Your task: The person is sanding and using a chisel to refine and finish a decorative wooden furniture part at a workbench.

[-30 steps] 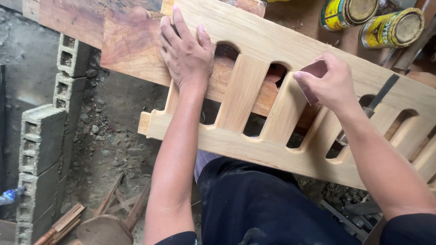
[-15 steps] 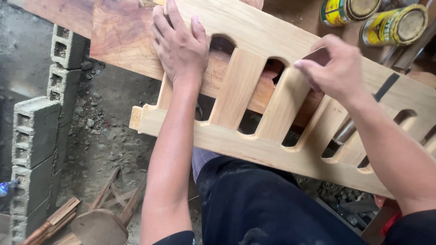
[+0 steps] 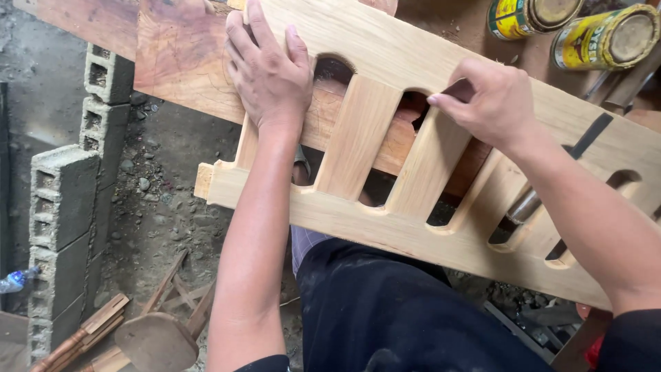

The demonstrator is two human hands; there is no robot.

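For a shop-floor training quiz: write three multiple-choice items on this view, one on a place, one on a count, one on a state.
1. Where does the left hand rest?
A. flat on the slotted wooden panel, near its left end
B. on the concrete blocks
C. on a can

2. How many yellow cans lie at the top right?
A. one
B. two
C. four

3. How does the right hand stand?
A. open, palm up
B. hanging off the panel
C. fingers pinched on a small dark sheet, pressed to a slat

Key:
1 A, the palm lies spread on the pale wood.
2 B, two cans lie side by side.
3 C, the sheet shows between the fingers.
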